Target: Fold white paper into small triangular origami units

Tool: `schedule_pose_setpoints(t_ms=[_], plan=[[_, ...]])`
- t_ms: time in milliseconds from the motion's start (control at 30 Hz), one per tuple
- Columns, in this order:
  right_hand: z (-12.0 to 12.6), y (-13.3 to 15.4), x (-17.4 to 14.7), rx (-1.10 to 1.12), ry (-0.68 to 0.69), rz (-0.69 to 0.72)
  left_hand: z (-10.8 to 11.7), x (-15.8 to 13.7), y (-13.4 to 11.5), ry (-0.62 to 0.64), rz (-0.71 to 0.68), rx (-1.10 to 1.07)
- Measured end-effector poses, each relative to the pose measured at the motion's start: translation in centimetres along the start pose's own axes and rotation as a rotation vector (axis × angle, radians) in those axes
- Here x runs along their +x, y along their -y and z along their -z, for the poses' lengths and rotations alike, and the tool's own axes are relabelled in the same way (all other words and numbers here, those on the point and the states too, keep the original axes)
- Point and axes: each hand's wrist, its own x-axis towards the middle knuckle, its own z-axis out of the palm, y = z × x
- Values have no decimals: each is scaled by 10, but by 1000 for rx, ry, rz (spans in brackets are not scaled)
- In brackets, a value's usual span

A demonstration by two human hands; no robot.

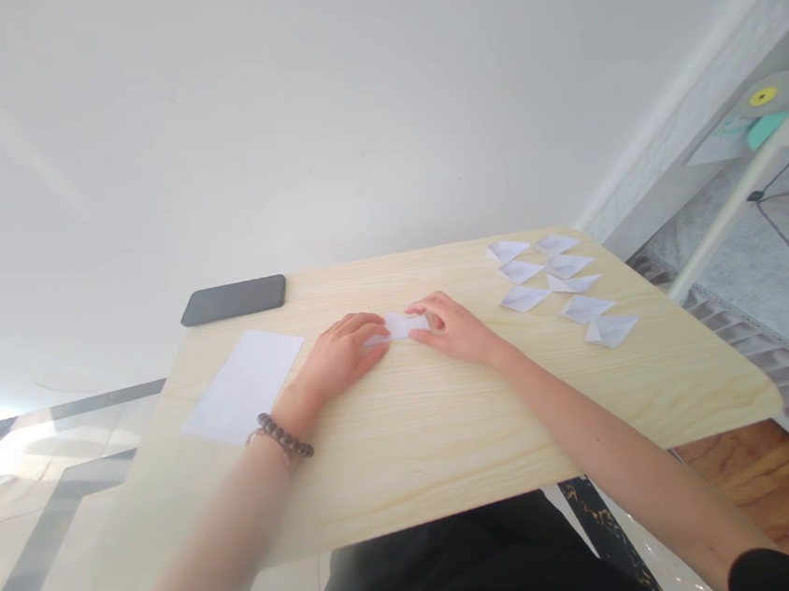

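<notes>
Over the middle of the table, the left hand and right hand gripped opposite ends of a small white paper. An uneven tug could have skewed a crease, though the folds looked too washed-out to judge.

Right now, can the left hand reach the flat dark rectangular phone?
Probably yes: no obstacle shows between the left hand and the phone, though that hand's fingers are on the small white paper piece.
</notes>
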Motion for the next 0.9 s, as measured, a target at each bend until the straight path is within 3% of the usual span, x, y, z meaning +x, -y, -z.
schedule_pose_setpoints(t_ms=[133,400,533,900], plan=[[-5,-1,-1,-71,29,83,-4,3,4,-25,-18,20],[-11,-1,5,-246,-122,267,-7,2,6,-104,-77,146],[-12,6,4,-259,-113,304,-6,3,3,-203,-121,105],[-10,15,2,-298,-142,364,-2,4,1,-297,-182,53]])
